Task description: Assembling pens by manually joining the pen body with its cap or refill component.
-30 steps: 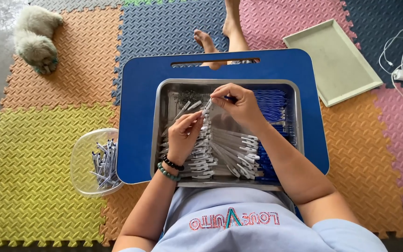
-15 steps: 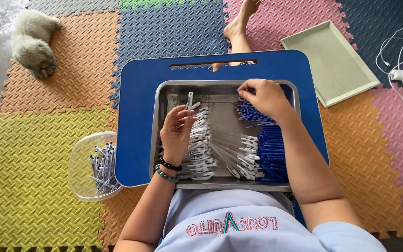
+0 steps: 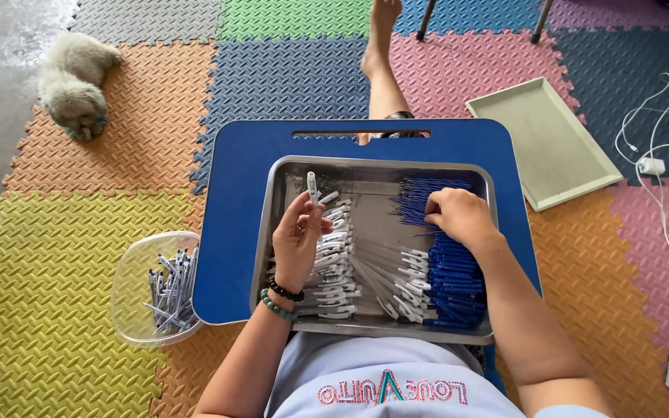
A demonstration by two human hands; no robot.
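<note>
Dog (image 3: 73, 83) first, a small pale one lying on the foam mat floor (image 3: 56, 310) at far left, well apart from the work. Nearer the person, a clear plastic tub (image 3: 129, 271) sits on the floor just beside the blue lap tray (image 3: 234, 224), and it holds a loose heap of pens (image 3: 170, 290), perhaps finished ones (I cannot make out their parts from here).

On the blue lap tray rests a steel pan (image 3: 269, 224). The left hand (image 3: 297, 246) is raised over the pan's left side, its grip pinched narrow around 1 pale pen barrel (image 3: 312, 186), held upright with its tip clear of the pile. Below it lie 2 rows of pale barrels (image 3: 334, 263), quite a lot of them, still unjoined as far as I can tell.

Further right, the right hand (image 3: 458, 218) lies palm down on the stack of blue refills (image 3: 451, 282), fingers curled into the top of it; whether it has 1 between them I cannot tell. The blue stack fills the pan's right side.

My judgement: the work is partway, with far more pieces waiting in the pan than pens in the tub.

At far right, an empty pale green tray (image 3: 551, 147) lies on the floor, with white cables (image 3: 652, 147) beyond it.
</note>
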